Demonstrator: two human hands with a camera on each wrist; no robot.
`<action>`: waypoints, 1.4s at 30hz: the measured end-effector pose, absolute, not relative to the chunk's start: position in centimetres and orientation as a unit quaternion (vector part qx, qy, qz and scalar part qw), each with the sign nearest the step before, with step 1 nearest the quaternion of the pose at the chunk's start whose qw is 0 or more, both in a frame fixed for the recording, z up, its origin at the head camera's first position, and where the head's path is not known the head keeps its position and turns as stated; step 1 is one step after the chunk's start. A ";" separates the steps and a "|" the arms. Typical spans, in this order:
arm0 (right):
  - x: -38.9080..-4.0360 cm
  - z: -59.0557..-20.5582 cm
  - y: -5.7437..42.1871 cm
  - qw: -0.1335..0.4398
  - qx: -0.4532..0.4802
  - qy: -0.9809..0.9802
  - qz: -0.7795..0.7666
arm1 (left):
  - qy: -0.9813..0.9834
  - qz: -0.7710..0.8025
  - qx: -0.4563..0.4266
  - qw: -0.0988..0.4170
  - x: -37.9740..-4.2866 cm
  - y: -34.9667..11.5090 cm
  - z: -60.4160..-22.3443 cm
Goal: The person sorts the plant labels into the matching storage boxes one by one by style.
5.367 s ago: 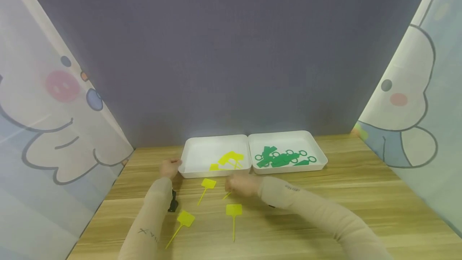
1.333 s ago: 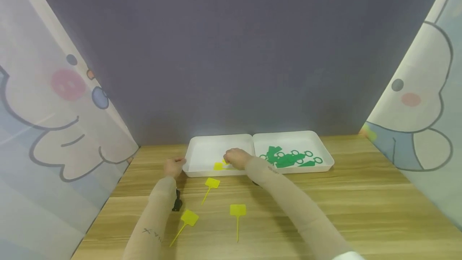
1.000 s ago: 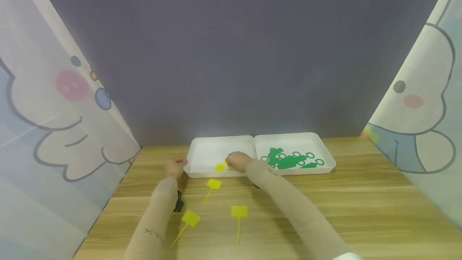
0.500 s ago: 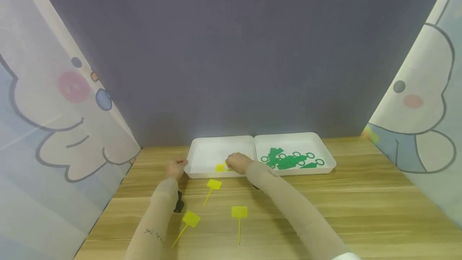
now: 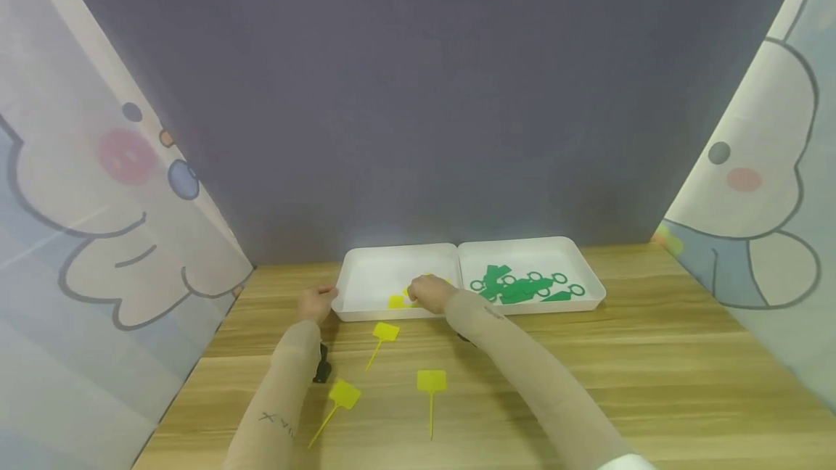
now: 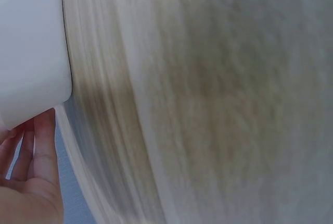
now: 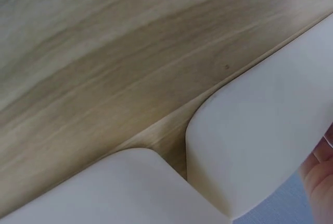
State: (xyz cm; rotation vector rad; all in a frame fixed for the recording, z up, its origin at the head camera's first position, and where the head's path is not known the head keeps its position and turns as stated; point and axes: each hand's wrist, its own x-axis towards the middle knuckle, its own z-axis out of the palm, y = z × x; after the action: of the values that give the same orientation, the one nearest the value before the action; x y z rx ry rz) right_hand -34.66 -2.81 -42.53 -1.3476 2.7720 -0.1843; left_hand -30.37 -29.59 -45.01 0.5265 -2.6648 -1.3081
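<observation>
In the head view my left hand (image 5: 316, 303) is at the left end of a white tray (image 5: 349, 315), fingertips against its outer wall. In the left wrist view the fingers (image 6: 46, 156) lie fairly straight at the tray's corner. My right hand (image 5: 431, 293) is inside this tray, fingers curled down among yellow plant labels (image 5: 396, 302), pinching one at its fingertips; the hand covers most of the pile. In the right wrist view the right fingers (image 7: 317, 172) show only at the edge, beyond the tray wall. Yellow plant labels (image 5: 432, 381) with flat heads and thin stems lie on the table.
A second white tray (image 5: 532, 309) adjoins on the right, holding several green ringed tags (image 5: 522, 289). Two more yellow labels, one upper (image 5: 386, 331) and one lower (image 5: 344, 394), lie near the left forearm. A dark panel (image 5: 418, 107) stands behind the trays.
My right hand has carried a yellow label from the table into the left tray and now shifts slightly there; yellow shows again behind it. My left hand stays at the tray's left end.
</observation>
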 end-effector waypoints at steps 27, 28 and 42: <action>-34.1 -41.5 -2.1 -0.016 -0.471 0.880 -0.052 | -0.885 -0.426 0.181 0.053 -30.1 -29.0 -44.4; -34.1 -41.4 -2.1 -0.021 -0.477 0.877 -0.050 | -0.886 -0.425 0.180 0.052 -30.1 -29.1 -44.5; -30.7 -38.7 -1.6 -0.059 -0.555 0.830 0.014 | -0.880 -0.437 0.180 0.044 -30.5 -29.4 -44.8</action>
State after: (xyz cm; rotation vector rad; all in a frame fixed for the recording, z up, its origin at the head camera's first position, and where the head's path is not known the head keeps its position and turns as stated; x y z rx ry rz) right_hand -30.67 -1.55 -38.71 -1.8103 2.7092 0.0454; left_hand -30.45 -29.37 -44.81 0.5491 -2.6899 -1.3355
